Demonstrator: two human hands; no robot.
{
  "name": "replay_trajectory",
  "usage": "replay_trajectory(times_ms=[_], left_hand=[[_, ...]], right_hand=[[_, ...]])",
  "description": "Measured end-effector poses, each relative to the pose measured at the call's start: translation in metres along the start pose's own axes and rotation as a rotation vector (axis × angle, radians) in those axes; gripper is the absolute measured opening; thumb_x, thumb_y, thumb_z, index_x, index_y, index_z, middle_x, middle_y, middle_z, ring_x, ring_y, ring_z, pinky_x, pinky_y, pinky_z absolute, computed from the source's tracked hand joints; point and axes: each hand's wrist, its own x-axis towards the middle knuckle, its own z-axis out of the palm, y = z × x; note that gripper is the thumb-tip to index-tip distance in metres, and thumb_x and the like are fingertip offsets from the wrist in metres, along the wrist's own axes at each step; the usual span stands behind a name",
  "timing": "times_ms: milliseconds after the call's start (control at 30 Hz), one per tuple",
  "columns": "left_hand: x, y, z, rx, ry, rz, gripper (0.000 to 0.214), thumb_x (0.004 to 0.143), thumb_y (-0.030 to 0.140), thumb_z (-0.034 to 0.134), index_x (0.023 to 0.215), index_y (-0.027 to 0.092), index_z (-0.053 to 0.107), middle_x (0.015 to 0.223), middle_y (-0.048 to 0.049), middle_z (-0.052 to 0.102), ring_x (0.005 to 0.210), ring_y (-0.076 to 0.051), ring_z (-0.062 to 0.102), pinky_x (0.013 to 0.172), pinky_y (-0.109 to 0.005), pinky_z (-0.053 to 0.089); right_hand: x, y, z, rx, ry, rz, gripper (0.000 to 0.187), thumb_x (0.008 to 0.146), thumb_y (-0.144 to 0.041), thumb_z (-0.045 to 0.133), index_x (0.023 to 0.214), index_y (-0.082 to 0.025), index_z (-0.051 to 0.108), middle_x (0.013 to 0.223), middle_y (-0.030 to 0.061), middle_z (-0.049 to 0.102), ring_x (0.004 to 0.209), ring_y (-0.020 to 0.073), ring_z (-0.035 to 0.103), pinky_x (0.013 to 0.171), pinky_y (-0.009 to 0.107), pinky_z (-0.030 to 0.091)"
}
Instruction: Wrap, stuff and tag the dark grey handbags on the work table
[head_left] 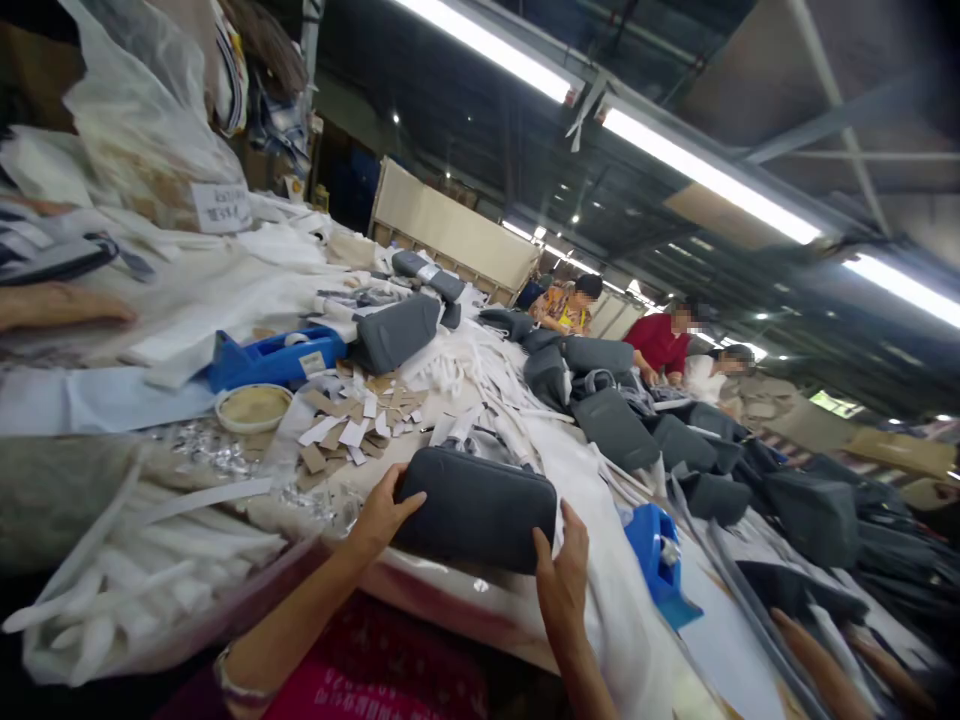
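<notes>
A dark grey, rounded bag (476, 508) is held between my two hands at the near edge of the table. My left hand (386, 515) grips its left end, thumb on the front face. Around its right end my right hand (562, 560) is closed, thumb also on the front. Grey straps with white wrapping (480, 440) lie just behind the bag. To the left of it, small brown and white card pieces (352, 430) are scattered on the table.
A blue tape dispenser (274, 355) and a round tub (253, 408) stand at left; another blue dispenser (660, 560) is at right. More grey bags (615, 430) are heaped beyond. White strips (150, 570) fill a plastic bag. Several people work nearby; another person's hands (825, 660) are at lower right.
</notes>
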Motion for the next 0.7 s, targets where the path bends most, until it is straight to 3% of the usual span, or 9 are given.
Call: replay_trajectory(times_ms=[33,100,200,333,533,700], left_hand=[[-0.001,-0.001,0.0,-0.03,-0.026,-0.002,0.051,0.067,0.037,0.07,0.111,0.016,0.053,0.11,-0.0087,0.065,0.105,-0.026,0.061,0.097,-0.041,0.046],[-0.003,-0.003,0.0,-0.072,-0.041,-0.001,0.052,0.068,0.033,0.071,0.114,0.018,0.051,0.112,-0.0086,0.066,0.107,-0.025,0.061,0.098,-0.04,0.045],[-0.008,-0.007,-0.001,-0.143,-0.039,0.003,0.05,0.07,0.027,0.068,0.116,0.019,0.049,0.116,-0.0096,0.065,0.11,-0.025,0.06,0.098,-0.039,0.045],[-0.025,-0.007,-0.006,-0.118,-0.011,-0.042,0.053,0.068,0.021,0.066,0.118,0.019,0.048,0.121,-0.0121,0.062,0.114,-0.027,0.058,0.1,-0.041,0.043],[-0.057,0.005,-0.006,0.086,-0.061,-0.043,0.052,0.068,0.013,0.061,0.118,0.022,0.05,0.123,-0.01,0.06,0.118,-0.027,0.054,0.102,-0.039,0.038],[-0.054,0.01,-0.01,0.189,-0.218,-0.083,0.047,0.071,0.016,0.058,0.117,0.022,0.052,0.111,-0.0095,0.066,0.107,-0.03,0.059,0.092,-0.038,0.041]], right_hand=[[0.008,-0.015,0.001,-0.067,-0.005,-0.125,0.055,0.091,-0.041,0.046,0.14,-0.017,0.043,0.138,0.0145,0.049,0.13,0.0284,0.041,0.108,0.049,0.035],[0.028,-0.044,0.011,-0.154,-0.145,-0.328,0.046,0.092,-0.034,0.046,0.136,-0.021,0.047,0.134,0.0118,0.052,0.126,0.0266,0.044,0.106,0.047,0.036],[0.05,-0.075,0.038,-0.238,-0.39,-0.442,0.041,0.089,-0.034,0.054,0.128,-0.023,0.055,0.123,0.0097,0.058,0.116,0.0275,0.049,0.101,0.047,0.038],[0.051,-0.075,0.057,-0.289,-0.401,-0.352,0.042,0.077,-0.04,0.068,0.114,-0.022,0.061,0.106,0.0088,0.058,0.105,0.0299,0.049,0.094,0.048,0.039],[0.032,-0.05,0.04,-0.205,-0.332,-0.252,0.035,0.074,-0.043,0.07,0.101,-0.022,0.06,0.101,0.0059,0.055,0.1,0.0277,0.048,0.089,0.043,0.038],[0.026,-0.045,0.036,-0.183,-0.324,-0.254,0.037,0.075,-0.044,0.07,0.101,-0.021,0.059,0.102,0.0064,0.055,0.102,0.028,0.048,0.088,0.042,0.037]])
